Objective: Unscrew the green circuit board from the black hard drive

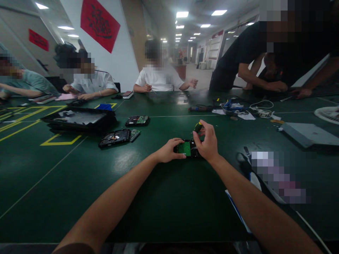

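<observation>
A black hard drive (194, 151) with a green circuit board (184, 149) lies on the table in front of me. My left hand (171, 150) grips its left end, thumb along the near edge and fingers over the far one. In my right hand (208, 143) is a screwdriver (197, 127) with a green and yellow handle, pinched between thumb and fingers above the drive's right part. The screwdriver's tip is too small to make out. My right hand hides the drive's right end.
To the left lie another drive (115, 137), a loose circuit board (135, 134), a drive with its board showing (137, 120) and black trays (79, 118). On the right are a cable pile (233, 107), a grey metal case (312, 134) and a pouch (255, 180). Several people work around the table.
</observation>
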`<action>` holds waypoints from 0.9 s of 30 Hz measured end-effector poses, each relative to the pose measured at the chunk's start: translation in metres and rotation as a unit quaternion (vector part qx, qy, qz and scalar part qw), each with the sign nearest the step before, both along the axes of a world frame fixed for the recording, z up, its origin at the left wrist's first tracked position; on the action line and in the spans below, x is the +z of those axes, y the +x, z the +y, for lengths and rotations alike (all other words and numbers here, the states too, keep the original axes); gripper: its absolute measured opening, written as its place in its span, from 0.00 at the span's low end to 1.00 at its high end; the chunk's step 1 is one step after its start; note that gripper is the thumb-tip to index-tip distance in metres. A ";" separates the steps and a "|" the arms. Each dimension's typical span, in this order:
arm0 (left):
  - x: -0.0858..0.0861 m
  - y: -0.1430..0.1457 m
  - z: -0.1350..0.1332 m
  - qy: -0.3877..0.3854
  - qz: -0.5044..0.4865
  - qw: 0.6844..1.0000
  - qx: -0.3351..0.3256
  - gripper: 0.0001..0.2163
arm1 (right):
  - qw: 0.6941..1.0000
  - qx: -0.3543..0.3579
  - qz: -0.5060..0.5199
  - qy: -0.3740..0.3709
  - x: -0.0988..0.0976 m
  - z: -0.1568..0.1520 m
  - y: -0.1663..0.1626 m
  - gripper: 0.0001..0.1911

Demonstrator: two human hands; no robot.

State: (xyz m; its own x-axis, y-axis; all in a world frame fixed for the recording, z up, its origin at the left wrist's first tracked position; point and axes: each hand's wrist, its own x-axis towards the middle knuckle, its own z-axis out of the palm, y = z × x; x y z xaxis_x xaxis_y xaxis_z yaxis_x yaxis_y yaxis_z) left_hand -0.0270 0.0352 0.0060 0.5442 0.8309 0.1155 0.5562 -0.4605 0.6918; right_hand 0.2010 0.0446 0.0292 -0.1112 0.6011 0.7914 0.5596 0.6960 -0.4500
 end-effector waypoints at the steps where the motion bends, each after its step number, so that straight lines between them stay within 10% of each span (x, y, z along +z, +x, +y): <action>1: 0.000 0.000 0.000 0.000 0.000 1.000 0.000 0.39 | 1.000 -0.003 -0.001 0.001 0.000 0.000 0.000 0.32; 27: 0.003 0.001 -0.002 0.006 -0.005 1.000 0.005 0.39 | 1.000 -0.001 -0.002 -0.007 0.005 -0.004 -0.002 0.28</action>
